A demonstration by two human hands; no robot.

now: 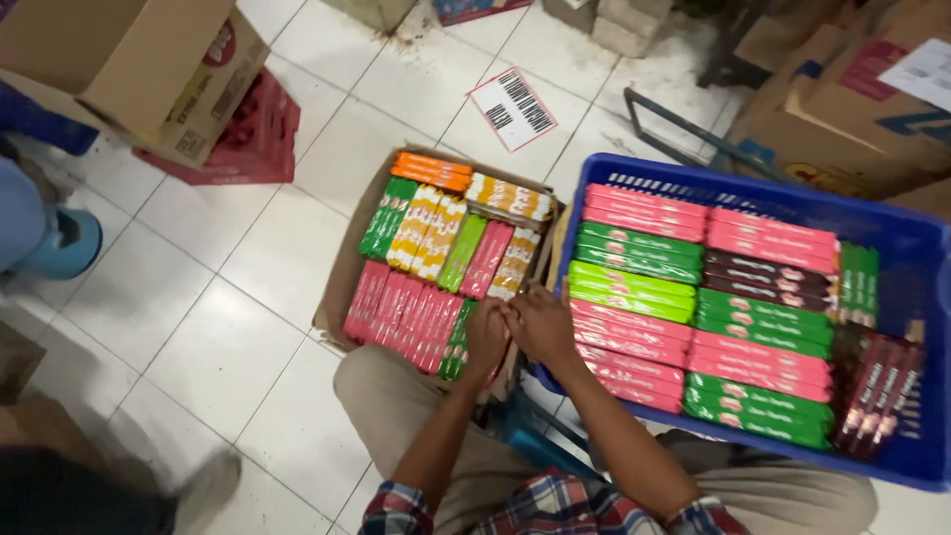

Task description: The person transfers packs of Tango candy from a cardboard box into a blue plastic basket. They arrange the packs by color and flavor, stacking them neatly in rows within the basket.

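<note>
- Squatting person seen from the head view, both forearms reaching forward to the gap between two containers on the white tiled floor point(198, 297).
- Left hand point(485, 337) sits at the near right corner of the shallow brown cardboard box point(342, 272), fingers curled down onto the packets there; exact grasp cannot be told, the fingertips are hidden.
- Right hand point(543, 322) is pressed beside the left hand, touching it, fingers bent over the box edge next to the blue crate; whether it grips a packet cannot be told.
- Flat pink wrapped snack packets point(401, 312) stand on edge in a row along the near side of the cardboard box, just left of the left hand.
- Green, orange-and-white and pink packets point(446, 243) fill the far part of the same box.
- Blue plastic crate point(892, 223) stands right of the box, touching it, loaded with stacked pink and green flat packets point(693, 327).
- Dark brown packets point(768, 277) lie in the crate's middle; dark red ones point(877, 391) lean at its near right end.
- White printed paper sheet point(512, 107) lies on the tiles, far of the box.
- Large plain cardboard carton point(129, 69) rests on a red plastic crate point(253, 139) at far left.
- More cartons point(842, 109) are piled at far right.
</note>
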